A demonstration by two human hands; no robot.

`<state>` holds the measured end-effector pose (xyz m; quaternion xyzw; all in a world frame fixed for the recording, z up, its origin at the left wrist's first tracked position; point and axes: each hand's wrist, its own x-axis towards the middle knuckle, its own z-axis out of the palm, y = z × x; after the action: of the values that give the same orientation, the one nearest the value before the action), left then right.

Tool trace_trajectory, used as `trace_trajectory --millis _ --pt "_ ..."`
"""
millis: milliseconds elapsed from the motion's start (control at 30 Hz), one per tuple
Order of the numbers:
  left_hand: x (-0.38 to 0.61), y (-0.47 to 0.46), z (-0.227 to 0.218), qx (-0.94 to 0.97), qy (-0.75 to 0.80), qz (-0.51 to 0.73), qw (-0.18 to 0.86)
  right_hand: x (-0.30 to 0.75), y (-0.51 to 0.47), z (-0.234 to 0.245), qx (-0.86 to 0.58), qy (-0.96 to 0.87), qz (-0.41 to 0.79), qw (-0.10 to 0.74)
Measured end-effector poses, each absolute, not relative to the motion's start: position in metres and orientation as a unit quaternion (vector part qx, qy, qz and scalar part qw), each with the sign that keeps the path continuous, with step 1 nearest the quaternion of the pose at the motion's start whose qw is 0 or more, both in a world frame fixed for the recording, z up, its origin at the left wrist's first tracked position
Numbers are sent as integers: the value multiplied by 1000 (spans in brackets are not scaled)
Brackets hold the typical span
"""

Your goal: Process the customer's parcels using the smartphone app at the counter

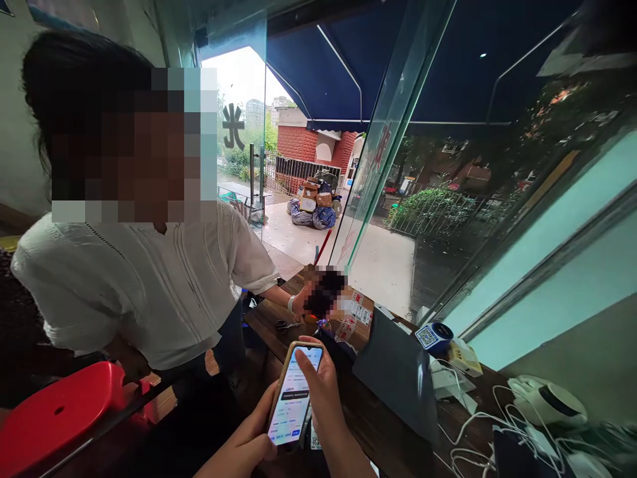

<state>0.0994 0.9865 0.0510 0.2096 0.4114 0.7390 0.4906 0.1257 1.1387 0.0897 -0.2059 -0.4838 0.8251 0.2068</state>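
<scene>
A smartphone (291, 411) in a tan case is held upright, slightly tilted, with its lit screen facing me. My left hand (253, 428) is closed around its lower left side, thumb near the bottom corner. Around the upper right side wraps my right hand (321, 382), its thumb lying over the top of the screen. The on-screen text is too small to read. Behind the phone, a taped cardboard box (361, 322) with labels rests on the dark wooden table (269, 318).
A person in a white top (164, 285) stands at left, one hand holding a blurred dark object. Scissors (286, 325), a dark panel (398, 372), a QR-code device (432, 336) and white cables (462, 425) are on the table. A red stool (64, 418) stands lower left.
</scene>
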Motion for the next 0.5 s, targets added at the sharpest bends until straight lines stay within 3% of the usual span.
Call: trace_trajectory --millis 233,500 --pt "95 983 43 165 388 743 519 125 1139 85 -194 -464 841 199" --pt "91 986 35 235 410 741 478 119 1136 84 -206 -476 829 207"
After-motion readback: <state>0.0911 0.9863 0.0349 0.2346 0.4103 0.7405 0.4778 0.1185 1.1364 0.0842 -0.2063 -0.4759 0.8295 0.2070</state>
